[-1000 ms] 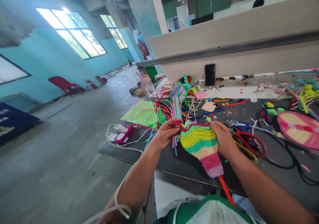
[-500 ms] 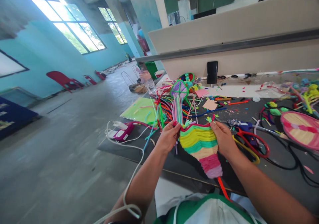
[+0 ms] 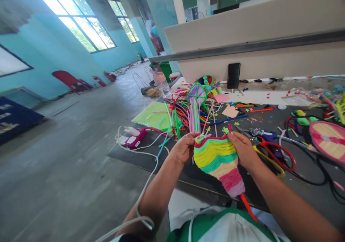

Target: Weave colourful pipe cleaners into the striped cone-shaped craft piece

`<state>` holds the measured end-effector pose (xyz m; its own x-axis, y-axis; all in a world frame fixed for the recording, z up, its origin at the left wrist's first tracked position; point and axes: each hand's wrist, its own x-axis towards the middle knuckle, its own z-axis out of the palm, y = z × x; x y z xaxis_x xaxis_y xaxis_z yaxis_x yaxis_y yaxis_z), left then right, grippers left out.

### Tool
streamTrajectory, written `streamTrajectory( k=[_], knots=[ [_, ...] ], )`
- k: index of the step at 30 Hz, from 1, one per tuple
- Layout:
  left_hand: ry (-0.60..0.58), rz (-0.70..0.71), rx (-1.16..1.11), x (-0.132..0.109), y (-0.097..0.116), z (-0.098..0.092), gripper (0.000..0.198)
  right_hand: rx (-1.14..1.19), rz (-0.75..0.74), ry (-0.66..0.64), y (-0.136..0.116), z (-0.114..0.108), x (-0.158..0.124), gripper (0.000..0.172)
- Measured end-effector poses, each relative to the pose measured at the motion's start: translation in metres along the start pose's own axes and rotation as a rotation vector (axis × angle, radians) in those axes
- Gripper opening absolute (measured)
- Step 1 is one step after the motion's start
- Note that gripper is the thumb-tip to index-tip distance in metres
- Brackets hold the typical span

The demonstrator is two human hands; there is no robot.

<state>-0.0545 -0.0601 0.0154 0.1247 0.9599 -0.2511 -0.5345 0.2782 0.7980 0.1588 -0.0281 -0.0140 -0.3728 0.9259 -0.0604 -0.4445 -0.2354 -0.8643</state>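
Observation:
Between my hands, above the table's front edge, is a striped pipe-cleaner fan (image 3: pixel 215 157) in green, yellow, tan, pink and lilac, tapering to a red stem (image 3: pixel 248 206). My left hand (image 3: pixel 185 147) pinches its upper left corner, where pale green and white bits stick out. Its upper right corner is gripped by my right hand (image 3: pixel 241 148), with a small green and yellow tuft (image 3: pixel 225 130) beside the fingertips. Just right of that hand lie red-handled scissors (image 3: pixel 279 154) and a yellow handle (image 3: pixel 269 161).
Loose pipe cleaners (image 3: pixel 180 109) and a round purple-green piece (image 3: pixel 197 94) lie behind the fan. A black phone (image 3: pixel 233 75) leans on the partition. A magenta power strip (image 3: pixel 135 138) with a white cable sits left; a pink-rimmed oval fan (image 3: pixel 329 140) lies right.
My left fingers have shifted at the upper left corner, and pale green and white bits now show there. The fan hangs slightly lower and further right in view.

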Motion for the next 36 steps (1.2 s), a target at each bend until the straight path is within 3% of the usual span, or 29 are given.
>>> streamTrajectory(
  k=[4,9,16,20,23,29,36],
  knots=[
    [0.03,0.015,0.026,-0.001,0.001,-0.001,0.025,-0.013,0.005,-0.022,0.001,0.001,-0.001,0.021],
    [0.172,0.146,0.212,-0.004,0.003,-0.007,0.036,-0.018,0.011,-0.022,0.002,0.0,0.001,0.019],
    [0.034,0.105,0.443,-0.011,0.005,-0.004,0.049,-0.115,0.014,-0.03,0.003,0.0,0.001,0.021],
    [0.042,0.108,0.481,-0.004,0.0,-0.003,0.046,-0.118,0.025,-0.047,0.004,0.001,0.0,0.024],
    [0.044,0.143,0.581,0.003,-0.003,-0.002,0.044,-0.108,0.055,0.001,0.007,-0.001,0.002,0.026],
    [-0.11,0.155,0.767,0.009,0.002,-0.002,0.057,-0.086,0.098,0.078,0.009,-0.007,0.006,0.028],
    [-0.126,0.12,0.731,0.007,0.0,-0.008,0.062,-0.067,0.118,0.093,0.011,-0.007,0.005,0.026]
  ],
)
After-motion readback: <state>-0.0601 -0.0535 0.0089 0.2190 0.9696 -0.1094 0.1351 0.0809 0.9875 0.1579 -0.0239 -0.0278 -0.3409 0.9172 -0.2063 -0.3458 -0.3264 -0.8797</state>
